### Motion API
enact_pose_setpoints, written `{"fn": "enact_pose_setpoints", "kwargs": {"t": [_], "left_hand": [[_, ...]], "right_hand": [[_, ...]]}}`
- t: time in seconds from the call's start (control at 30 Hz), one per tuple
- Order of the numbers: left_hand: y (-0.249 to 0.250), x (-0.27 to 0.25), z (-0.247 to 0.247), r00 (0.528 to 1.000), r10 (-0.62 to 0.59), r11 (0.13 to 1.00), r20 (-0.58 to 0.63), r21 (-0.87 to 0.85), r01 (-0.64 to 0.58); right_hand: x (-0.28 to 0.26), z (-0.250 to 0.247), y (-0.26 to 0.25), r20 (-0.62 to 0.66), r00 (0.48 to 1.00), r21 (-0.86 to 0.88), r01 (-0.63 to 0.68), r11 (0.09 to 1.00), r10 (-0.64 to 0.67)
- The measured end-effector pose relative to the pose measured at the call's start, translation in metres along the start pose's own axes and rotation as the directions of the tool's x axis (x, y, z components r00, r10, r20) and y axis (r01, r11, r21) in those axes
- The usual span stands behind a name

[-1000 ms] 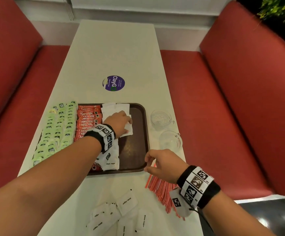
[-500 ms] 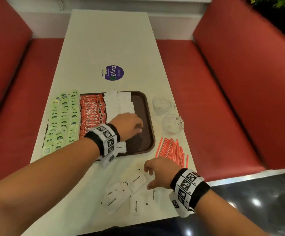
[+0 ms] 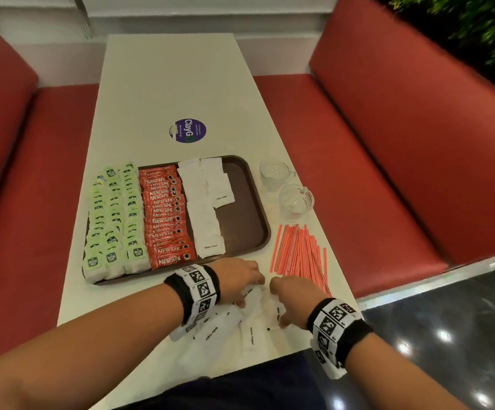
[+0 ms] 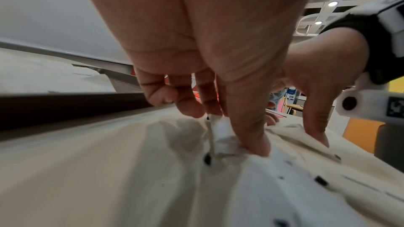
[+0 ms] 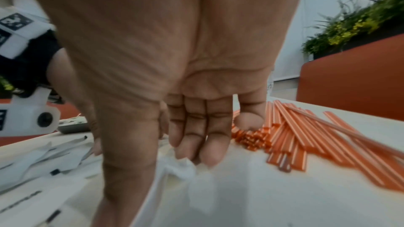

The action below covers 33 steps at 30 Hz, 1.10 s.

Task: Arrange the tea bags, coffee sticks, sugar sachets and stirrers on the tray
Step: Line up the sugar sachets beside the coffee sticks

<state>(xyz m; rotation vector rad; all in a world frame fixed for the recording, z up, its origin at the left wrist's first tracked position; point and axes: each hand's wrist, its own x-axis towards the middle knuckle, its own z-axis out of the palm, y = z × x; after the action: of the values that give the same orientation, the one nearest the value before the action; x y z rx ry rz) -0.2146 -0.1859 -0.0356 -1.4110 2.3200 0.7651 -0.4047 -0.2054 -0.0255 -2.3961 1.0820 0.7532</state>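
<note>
Left hand (image 4: 218, 92): thumb and fingertips closed in a pinch on one small white paper sugar sachet (image 4: 223, 134), its corner lifted off the pale cream tabletop (image 3: 163, 93). Right hand (image 5: 196, 118): fingers together and pointing down, tips on the crumpled edge of another loose sachet (image 5: 182, 165), thumb alongside; a firm hold cannot be told, so contact only

Change: one second back the left hand was over the dark brown rectangular plastic tray (image 3: 246, 220), setting a sachet in the white rows, while the right sat by the thin orange-red plastic stirrers (image 3: 299, 253). Half a second back the right reached the loose pile first. Now both meet at the scattered white sachets (image 3: 240, 329) on the near table edge, off the tray

Reading: one placement done, next pickup under way. On the tray: green tea bags (image 3: 113, 220) at the left, red coffee sticks (image 3: 166, 220) next, two white sachet rows (image 3: 204, 208), second row short. Bare tray floor remains at the right. Stirrers lie untouched on the table beside the tray, near two clear glass cups (image 3: 284, 184)

Judgement: sachets part done, stirrers still to come
</note>
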Motion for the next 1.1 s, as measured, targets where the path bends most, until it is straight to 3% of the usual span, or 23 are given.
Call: {"fn": "enact_pose_setpoints", "kwargs": {"t": [0.23, 0.37, 0.5, 0.73, 0.87, 1.0, 1.1], "left_hand": [[0.006, -0.002, 0.001, 0.997, -0.063, 0.996, -0.037, 0.059, 0.065], [-0.003, -0.006, -0.001, 0.994, -0.085, 0.996, -0.072, -0.048, 0.082], [-0.018, -0.015, -0.010, 0.977, -0.123, 0.973, -0.175, -0.215, 0.084], [-0.037, -0.035, -0.047, 0.906, -0.205, 0.908, -0.370, -0.417, 0.036], [-0.047, -0.040, -0.062, 0.854, -0.252, 0.849, -0.454, -0.527, -0.030], [-0.053, -0.040, -0.069, 0.793, -0.312, 0.822, -0.524, -0.567, -0.051], [-0.057, -0.035, -0.072, 0.778, -0.355, 0.795, -0.519, -0.605, -0.041]], "right_hand": [[0.002, -0.001, -0.004, 0.082, 0.997, 0.028, -0.015, 0.999, 0.013], [0.004, -0.005, -0.009, 0.092, 0.995, 0.052, -0.032, 0.998, 0.027], [0.003, -0.013, -0.012, 0.002, 1.000, 0.185, -0.024, 0.982, 0.024], [0.011, -0.053, -0.010, -0.150, 0.987, 0.493, 0.024, 0.870, 0.057], [0.023, -0.075, -0.009, -0.246, 0.969, 0.561, 0.115, 0.820, 0.032], [0.037, -0.093, -0.011, -0.339, 0.938, 0.537, 0.262, 0.802, -0.079], [0.047, -0.102, -0.008, -0.353, 0.928, 0.531, 0.308, 0.789, -0.124]]}}
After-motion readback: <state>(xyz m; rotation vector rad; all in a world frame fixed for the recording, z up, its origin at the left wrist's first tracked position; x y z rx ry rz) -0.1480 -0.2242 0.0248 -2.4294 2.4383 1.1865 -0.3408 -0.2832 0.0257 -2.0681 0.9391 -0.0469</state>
